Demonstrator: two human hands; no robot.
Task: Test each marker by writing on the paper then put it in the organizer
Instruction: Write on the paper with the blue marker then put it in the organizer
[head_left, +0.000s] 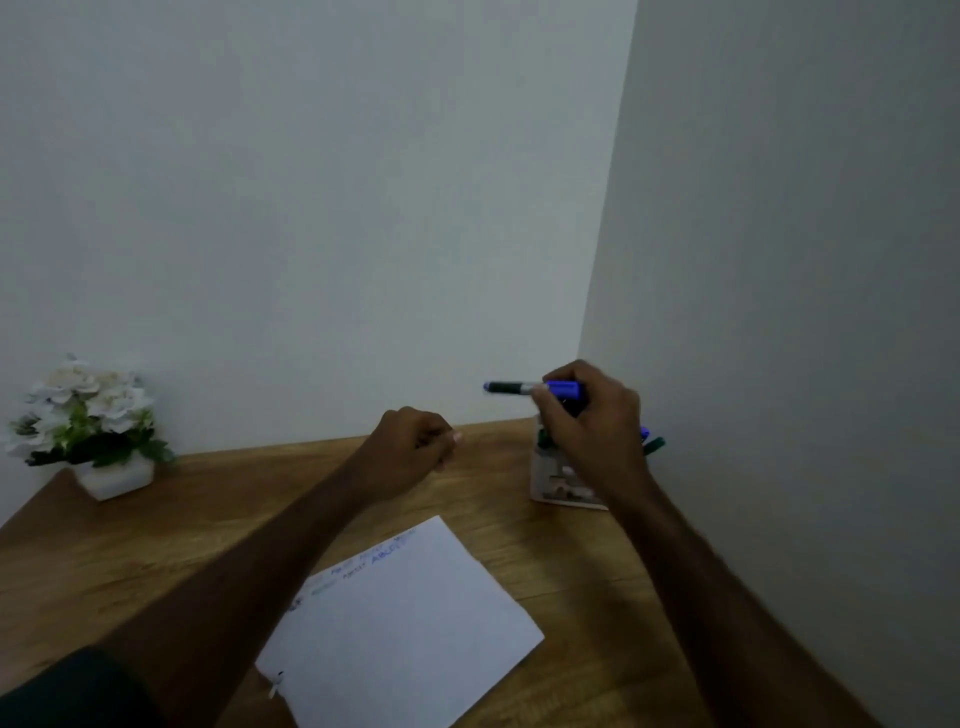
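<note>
Now your right hand (592, 415) pinches the capped marker (532, 387) level above the far-right organizer (558, 480), ready to drop; left hand (415, 441) curls empty.

You face a room corner. A plain pale wall (311, 208) fills most of your view ahead, and a second wall (805, 260) in greyer shade meets it at a seam running down on your right. The light is dim and even. Below you is a wooden desk (130, 561) with visible grain, pushed against both walls. At its far left, close to the wall, stands a small white pot (117, 480) of white flowers (85, 400) with green leaves.
</note>
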